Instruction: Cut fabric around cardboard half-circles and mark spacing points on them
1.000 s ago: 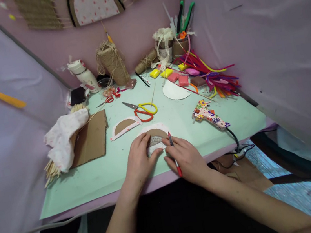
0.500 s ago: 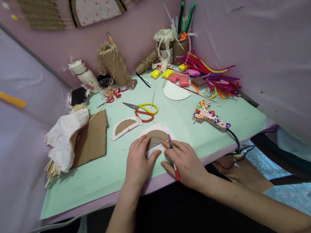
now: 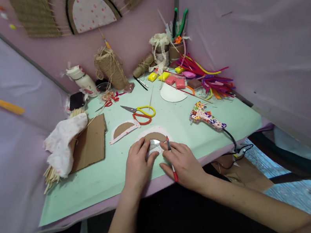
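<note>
In front of me a clear protractor (image 3: 154,144) lies over a brown cardboard half circle (image 3: 156,135), which rests on white dotted fabric (image 3: 153,129). My left hand (image 3: 137,162) grips the protractor's left side, fingers on top and thumb along its lower edge. A red pen (image 3: 174,171) is tucked between the fingers of my right hand (image 3: 185,163), tip pointing away from me. The thumb and fingertips of that hand are at the protractor's right side. Just beyond, a smaller fabric-edged cardboard half circle (image 3: 124,130) lies near scissors (image 3: 140,113) with yellow and orange handles.
A floral glue gun (image 3: 207,116) lies at the right, its cord over the table edge. Cardboard (image 3: 90,145), sticks and white cloth (image 3: 59,146) are at the left. A twine spool (image 3: 110,68), a bottle (image 3: 84,82) and pipe cleaners (image 3: 216,78) stand or lie farther back.
The protractor now catches bright light where the cardboard showed through it before, so its angle seems to have shifted slightly. Both hands keep their hold; the whole view has moved a little.
</note>
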Tool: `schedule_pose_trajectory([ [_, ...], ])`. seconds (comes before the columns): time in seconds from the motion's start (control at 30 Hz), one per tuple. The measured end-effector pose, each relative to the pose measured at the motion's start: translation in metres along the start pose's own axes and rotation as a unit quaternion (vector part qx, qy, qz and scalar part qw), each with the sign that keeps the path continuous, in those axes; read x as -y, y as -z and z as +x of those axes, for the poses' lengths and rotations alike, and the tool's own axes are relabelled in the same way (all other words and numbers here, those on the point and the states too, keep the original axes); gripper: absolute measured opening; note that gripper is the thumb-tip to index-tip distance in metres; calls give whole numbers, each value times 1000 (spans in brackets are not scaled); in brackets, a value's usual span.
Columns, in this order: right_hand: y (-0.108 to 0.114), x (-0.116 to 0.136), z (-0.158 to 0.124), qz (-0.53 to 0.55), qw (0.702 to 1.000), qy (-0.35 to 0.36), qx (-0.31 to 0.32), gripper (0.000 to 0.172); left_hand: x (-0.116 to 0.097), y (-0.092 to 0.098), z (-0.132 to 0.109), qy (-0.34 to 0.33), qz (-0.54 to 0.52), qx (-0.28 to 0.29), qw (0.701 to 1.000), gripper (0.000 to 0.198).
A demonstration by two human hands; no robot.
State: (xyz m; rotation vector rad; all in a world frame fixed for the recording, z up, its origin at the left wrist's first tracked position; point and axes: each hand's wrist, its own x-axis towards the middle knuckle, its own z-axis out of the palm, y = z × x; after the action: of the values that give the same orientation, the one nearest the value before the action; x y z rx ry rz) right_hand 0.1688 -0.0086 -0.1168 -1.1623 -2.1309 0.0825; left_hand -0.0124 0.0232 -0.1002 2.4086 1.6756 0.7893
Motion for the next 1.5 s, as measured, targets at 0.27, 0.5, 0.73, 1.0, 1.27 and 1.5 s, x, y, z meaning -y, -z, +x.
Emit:
schedule_pose_trajectory([
  [0.27, 1, -3, -2, 35, 999, -3, -38, 8, 0, 0, 0, -2, -2, -7, 1000, 38],
  [0.5, 0, -4, -3, 42, 998, 4, -44, 8, -2, 1, 0, -2, 6, -10, 1000, 39],
  [0.73, 1, -4, -4, 44, 998, 7, -45, 9, -2, 1, 1, 1, -4, -14, 1000, 36],
  [1.0, 2, -5, -3, 50, 998, 9, -48, 8, -2, 1, 1, 0, -3, -12, 1000, 37],
  [1.27, 3, -6, -6, 83, 992, 1, -93, 23, -2, 1, 1, -3, 3, -13, 1000, 39],
  [1.5, 3, -6, -5, 87, 991, -2, -99, 18, -1, 1, 1, -8, 8, -17, 1000, 39],
])
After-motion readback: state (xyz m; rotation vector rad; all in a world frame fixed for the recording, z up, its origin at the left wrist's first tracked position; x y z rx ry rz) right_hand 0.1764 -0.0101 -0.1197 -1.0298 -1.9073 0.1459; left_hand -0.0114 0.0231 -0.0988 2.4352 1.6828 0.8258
